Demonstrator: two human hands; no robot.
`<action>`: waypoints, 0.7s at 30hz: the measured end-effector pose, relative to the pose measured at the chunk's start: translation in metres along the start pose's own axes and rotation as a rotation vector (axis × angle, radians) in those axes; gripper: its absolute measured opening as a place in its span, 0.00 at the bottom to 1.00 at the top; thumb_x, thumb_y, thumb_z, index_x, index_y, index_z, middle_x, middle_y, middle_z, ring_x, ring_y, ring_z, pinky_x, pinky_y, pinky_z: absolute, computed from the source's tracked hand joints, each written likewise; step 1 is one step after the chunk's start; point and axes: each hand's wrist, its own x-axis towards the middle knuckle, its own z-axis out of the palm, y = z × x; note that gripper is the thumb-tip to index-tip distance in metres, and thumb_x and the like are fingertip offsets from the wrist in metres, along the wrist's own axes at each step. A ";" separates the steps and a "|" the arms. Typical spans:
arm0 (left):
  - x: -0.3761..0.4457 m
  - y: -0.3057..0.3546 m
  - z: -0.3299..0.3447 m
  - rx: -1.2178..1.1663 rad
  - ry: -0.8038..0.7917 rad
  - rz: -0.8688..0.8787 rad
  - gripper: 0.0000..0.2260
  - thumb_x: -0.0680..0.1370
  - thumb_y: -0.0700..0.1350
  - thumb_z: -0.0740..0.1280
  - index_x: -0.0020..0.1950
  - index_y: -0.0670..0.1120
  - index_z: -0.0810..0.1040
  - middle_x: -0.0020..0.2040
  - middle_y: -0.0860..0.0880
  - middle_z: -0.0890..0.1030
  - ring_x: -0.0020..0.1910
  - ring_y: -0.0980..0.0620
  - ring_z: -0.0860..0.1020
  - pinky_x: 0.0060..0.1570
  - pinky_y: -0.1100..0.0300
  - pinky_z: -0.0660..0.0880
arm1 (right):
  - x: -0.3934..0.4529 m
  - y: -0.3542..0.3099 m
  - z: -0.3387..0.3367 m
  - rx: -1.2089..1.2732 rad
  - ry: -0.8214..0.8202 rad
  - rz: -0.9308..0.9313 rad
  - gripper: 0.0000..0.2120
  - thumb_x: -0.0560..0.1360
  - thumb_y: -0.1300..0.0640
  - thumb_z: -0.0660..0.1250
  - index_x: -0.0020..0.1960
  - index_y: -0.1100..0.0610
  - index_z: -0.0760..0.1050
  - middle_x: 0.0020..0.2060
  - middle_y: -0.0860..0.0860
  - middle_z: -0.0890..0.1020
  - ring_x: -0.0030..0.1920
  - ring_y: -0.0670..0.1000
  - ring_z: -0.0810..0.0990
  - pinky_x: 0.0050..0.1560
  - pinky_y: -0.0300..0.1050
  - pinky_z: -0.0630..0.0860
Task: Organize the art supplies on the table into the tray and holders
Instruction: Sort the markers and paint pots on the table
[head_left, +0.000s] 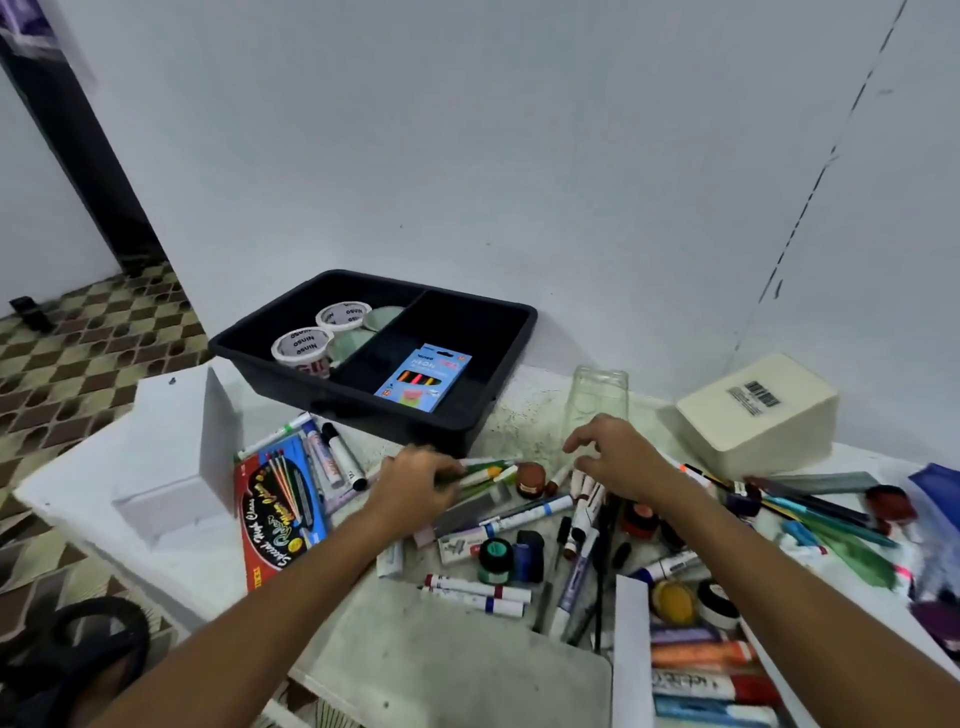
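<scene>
Centrally, the left hand curls its fingers round a small bunch of green and yellow markers lying on the white, paint-stained table, just in front of the black two-compartment plastic tray. The right hand hovers beside it over the loose heap of white-barrelled markers and pens, its fingers loosely bent and spread, with nothing visibly held. The tray stands at the back of the table against the pale wall; its left compartment holds two white rolls of printed tape and what look like pale green round lids, while its right compartment holds a flat blue box of neon pencils. A clear glass jar stands upright just right of the tray, behind the right hand, and a cream plastic holder with a barcode sticker lies tipped on its side farther right. Left of the hands, a red and blue flat pack of colour pens lies beside a white box. Small paint pots, among them a teal-lidded jar and a brown-lidded one, sit scattered among the markers. At the lower right, an open white box of oil pastels shows orange, red and blue sticks.
</scene>
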 end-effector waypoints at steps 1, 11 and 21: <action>0.003 0.000 0.003 0.004 0.005 0.014 0.12 0.75 0.49 0.68 0.57 0.52 0.83 0.49 0.49 0.81 0.53 0.47 0.76 0.54 0.49 0.72 | 0.003 0.003 0.002 0.000 -0.005 0.003 0.11 0.73 0.61 0.69 0.54 0.54 0.81 0.47 0.50 0.73 0.49 0.48 0.72 0.52 0.44 0.72; 0.016 0.001 0.011 0.070 0.020 0.101 0.11 0.76 0.50 0.70 0.55 0.48 0.84 0.51 0.49 0.80 0.49 0.49 0.78 0.48 0.57 0.72 | 0.013 0.004 0.020 0.066 0.021 -0.009 0.10 0.73 0.60 0.69 0.53 0.53 0.81 0.48 0.51 0.75 0.49 0.48 0.72 0.52 0.46 0.72; 0.004 -0.009 0.013 -0.002 0.123 0.185 0.05 0.74 0.43 0.71 0.48 0.44 0.84 0.43 0.48 0.83 0.43 0.48 0.79 0.44 0.56 0.77 | 0.007 -0.001 0.022 0.097 0.053 -0.028 0.08 0.74 0.60 0.69 0.52 0.53 0.80 0.47 0.50 0.76 0.48 0.49 0.73 0.49 0.44 0.69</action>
